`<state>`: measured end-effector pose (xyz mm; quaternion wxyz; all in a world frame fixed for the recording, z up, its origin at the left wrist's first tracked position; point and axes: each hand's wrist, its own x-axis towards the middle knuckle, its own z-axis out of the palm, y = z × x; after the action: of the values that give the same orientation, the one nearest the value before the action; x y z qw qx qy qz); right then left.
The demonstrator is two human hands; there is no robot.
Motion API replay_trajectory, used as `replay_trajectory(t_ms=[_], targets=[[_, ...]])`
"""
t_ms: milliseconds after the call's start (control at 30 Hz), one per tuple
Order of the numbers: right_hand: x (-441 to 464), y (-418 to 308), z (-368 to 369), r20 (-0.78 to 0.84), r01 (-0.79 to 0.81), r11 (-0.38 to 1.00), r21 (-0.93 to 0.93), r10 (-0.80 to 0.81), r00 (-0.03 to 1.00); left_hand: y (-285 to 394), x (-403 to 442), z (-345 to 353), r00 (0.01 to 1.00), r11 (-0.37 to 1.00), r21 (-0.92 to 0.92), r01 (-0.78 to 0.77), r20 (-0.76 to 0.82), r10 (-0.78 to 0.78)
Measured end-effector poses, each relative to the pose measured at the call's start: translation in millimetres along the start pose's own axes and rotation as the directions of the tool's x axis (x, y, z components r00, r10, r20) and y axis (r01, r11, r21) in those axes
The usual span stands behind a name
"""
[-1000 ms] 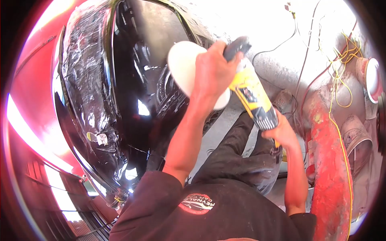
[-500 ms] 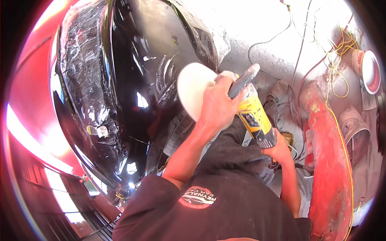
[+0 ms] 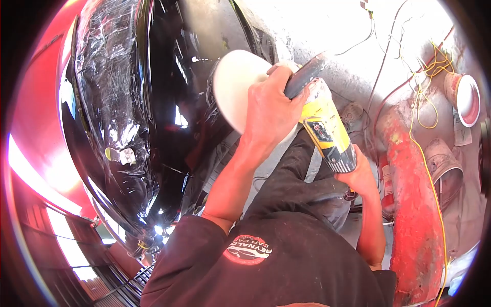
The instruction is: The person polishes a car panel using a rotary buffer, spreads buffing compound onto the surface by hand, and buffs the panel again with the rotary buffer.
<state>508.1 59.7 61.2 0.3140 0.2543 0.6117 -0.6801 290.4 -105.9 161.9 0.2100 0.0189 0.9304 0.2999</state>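
Note:
My left hand (image 3: 271, 105) is closed around the dark side handle (image 3: 306, 77) of a yellow and black polisher (image 3: 327, 128). Behind it, my right hand (image 3: 359, 174) wraps the rear end of the tool's body. The polisher's round white pad (image 3: 238, 84) is smeared, and its edge faces the glossy black car panel (image 3: 176, 117). Whether the pad touches the panel, I cannot tell. Part of the pad is hidden by my left hand and forearm.
Crinkled plastic film (image 3: 110, 66) covers part of the car at left, beside a red panel (image 3: 36, 112). On my right lie a long red part (image 3: 417, 220), a yellow cord (image 3: 432, 179), a white-rimmed bucket (image 3: 468, 100) and another dusty container (image 3: 447, 169). Loose cables cross the floor.
The polisher and my left hand have moved up and a little left, shifting the pad higher along the black panel. Both hands keep their hold. The whole view has shifted slightly.

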Motion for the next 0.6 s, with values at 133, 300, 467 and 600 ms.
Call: replay_trajectory(t_ms=[133, 300, 467, 600], targets=[[-23.1, 31.4, 5.8, 0.068, -0.063, 0.996, 0.066, 0.058, 0.996, -18.9, -27.6, 15.7, 0.996, 0.993, 0.074, -0.089, 0.007, 0.089], [-56.9, 52.6, 17.3, 0.095, -0.183, 0.974, 0.134, 0.171, 0.981, -26.6, -60.6, 21.4, 0.989, 0.997, 0.081, -0.02, 0.148, 0.008], [-50.2, 21.9, 11.8, 0.036, -0.101, 0.992, 0.071, 0.099, 0.994, -15.5, -44.5, 6.8, 0.991, 0.989, 0.068, -0.134, 0.0, 0.134], [-18.7, -22.8, -4.5, 0.027, 0.001, 1.0, 0.031, -0.002, 1.0, 12.0, -8.8, -17.7, 0.987, 0.992, 0.03, -0.123, -0.101, 0.126]])
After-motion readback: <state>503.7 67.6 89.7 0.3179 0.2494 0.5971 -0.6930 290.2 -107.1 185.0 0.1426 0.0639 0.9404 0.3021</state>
